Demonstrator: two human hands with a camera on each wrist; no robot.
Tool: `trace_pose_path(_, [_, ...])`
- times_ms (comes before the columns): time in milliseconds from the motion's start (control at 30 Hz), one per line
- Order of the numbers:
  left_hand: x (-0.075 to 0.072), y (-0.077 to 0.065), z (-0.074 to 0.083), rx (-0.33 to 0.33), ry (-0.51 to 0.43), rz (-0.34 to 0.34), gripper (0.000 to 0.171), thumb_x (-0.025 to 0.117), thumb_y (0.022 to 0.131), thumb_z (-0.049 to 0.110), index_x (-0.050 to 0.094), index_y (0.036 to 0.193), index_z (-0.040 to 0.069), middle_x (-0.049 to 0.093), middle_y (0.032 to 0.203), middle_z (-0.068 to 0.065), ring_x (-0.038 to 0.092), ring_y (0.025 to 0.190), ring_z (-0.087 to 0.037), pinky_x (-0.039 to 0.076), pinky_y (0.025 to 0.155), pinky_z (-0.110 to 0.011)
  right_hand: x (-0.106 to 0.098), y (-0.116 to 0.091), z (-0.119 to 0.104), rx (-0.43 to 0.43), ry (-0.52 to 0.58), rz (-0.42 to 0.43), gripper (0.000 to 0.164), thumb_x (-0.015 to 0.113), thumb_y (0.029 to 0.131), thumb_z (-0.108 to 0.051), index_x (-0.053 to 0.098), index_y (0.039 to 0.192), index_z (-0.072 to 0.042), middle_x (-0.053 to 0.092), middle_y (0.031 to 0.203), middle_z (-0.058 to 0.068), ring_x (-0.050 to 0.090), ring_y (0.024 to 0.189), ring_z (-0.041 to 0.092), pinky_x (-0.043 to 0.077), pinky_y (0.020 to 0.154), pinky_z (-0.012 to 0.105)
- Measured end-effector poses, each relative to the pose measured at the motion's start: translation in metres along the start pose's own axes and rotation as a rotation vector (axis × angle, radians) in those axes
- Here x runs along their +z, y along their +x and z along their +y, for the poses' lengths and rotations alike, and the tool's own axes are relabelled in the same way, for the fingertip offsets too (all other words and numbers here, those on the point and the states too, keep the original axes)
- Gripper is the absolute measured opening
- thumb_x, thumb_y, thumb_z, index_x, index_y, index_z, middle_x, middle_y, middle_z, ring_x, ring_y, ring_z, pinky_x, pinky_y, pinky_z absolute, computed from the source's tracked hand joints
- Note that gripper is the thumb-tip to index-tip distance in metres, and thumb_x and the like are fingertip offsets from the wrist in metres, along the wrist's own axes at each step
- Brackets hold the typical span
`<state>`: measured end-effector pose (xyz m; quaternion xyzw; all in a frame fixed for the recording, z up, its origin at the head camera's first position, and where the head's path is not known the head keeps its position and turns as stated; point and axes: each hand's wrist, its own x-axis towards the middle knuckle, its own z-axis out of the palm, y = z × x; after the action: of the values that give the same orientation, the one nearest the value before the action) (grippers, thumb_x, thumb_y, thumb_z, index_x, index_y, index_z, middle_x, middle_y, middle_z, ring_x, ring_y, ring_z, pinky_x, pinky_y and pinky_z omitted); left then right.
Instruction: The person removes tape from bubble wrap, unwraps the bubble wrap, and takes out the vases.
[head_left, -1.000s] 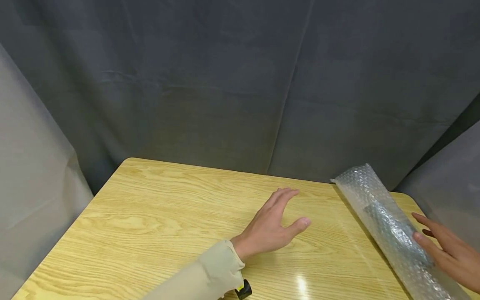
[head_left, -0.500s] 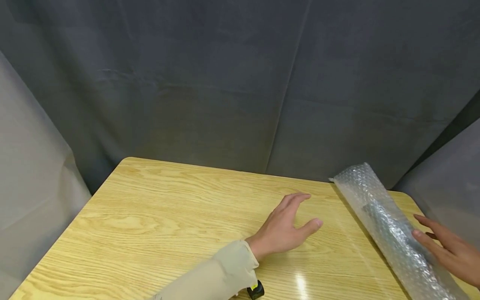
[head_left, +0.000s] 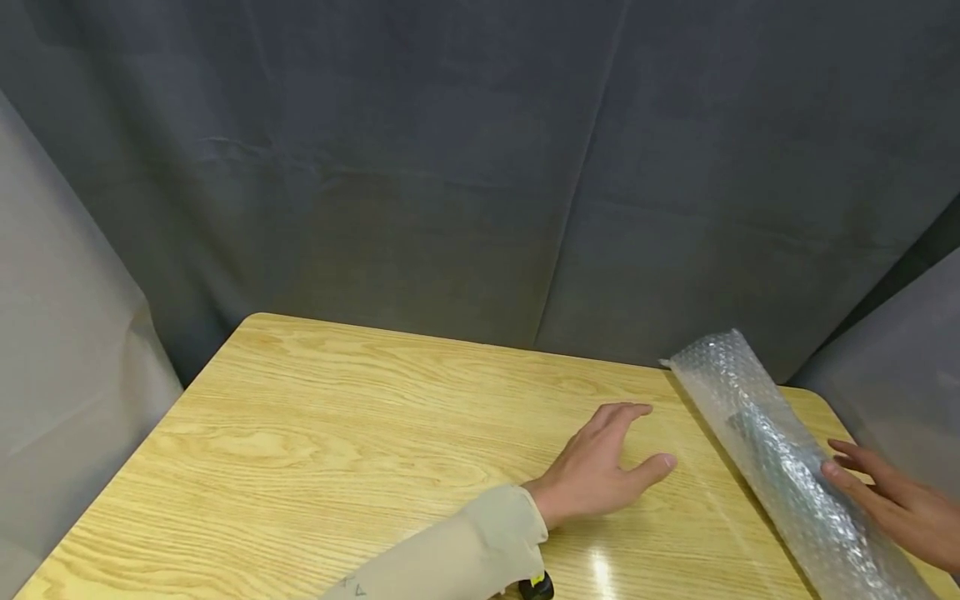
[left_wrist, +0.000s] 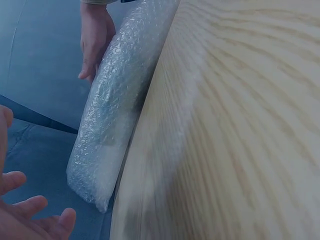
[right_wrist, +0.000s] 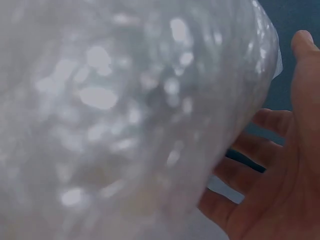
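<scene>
One bubble-wrapped package (head_left: 787,471) is lying slantwise between the left hand (head_left: 600,475) and the right hand (head_left: 896,504); its far end is reaching beyond both hands' fingertips to the far edge of the wood-grain table (head_left: 322,433); the left hand is extending over the table, thumb standing wide of the fingers, with the package lying apart to its right; the right hand is resting loosely at the package's outer long side, fingers extending, thumb overlapping the wrap in the head view; firm contact is remaining unclear; a pale sleeve (head_left: 472,542) is covering the forearm behind the left hand; a dark curtain (head_left: 420,175) is hanging beyond both hands.
</scene>
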<state>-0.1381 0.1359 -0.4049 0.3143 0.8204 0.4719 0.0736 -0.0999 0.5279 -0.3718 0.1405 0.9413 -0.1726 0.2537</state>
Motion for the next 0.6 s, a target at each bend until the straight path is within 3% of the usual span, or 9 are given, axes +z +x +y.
trace_pose_path(200, [0.008, 0.008, 0.004, 0.001, -0.015, -0.003, 0.063, 0.047, 0.103, 0.063, 0.034, 0.158, 0.036, 0.038, 0.163, 0.011, 0.043, 0.149, -0.011, 0.046, 0.116, -0.035, 0.001, 0.005, 0.003, 0.024, -0.033, -0.034, 0.117, 0.02, 0.101, -0.078, -0.008, 0.151, 0.023, 0.019, 0.138, 0.056, 0.035, 0.122, 0.073, 0.045, 0.094, 0.072])
trace_pose_path(333, [0.014, 0.014, 0.009, -0.004, -0.036, -0.001, 0.062, 0.047, 0.103, 0.062, 0.035, 0.158, 0.036, 0.039, 0.162, 0.011, 0.044, 0.148, -0.011, 0.047, 0.114, -0.034, 0.001, 0.007, 0.005, 0.03, -0.008, -0.051, 0.12, 0.019, 0.099, -0.081, -0.012, 0.153, 0.021, 0.017, 0.138, 0.057, 0.027, 0.125, 0.075, 0.039, 0.096, 0.076])
trace_pose_path(600, [0.027, 0.024, 0.018, -0.003, -0.045, -0.01, 0.063, 0.047, 0.103, 0.061, 0.036, 0.158, 0.032, 0.04, 0.161, 0.011, 0.044, 0.147, -0.01, 0.047, 0.113, -0.033, -0.001, 0.004, 0.003, -0.003, 0.006, -0.035, 0.116, 0.02, 0.102, -0.076, -0.012, 0.152, 0.023, 0.001, 0.146, 0.056, 0.022, 0.125, 0.078, 0.041, 0.093, 0.076])
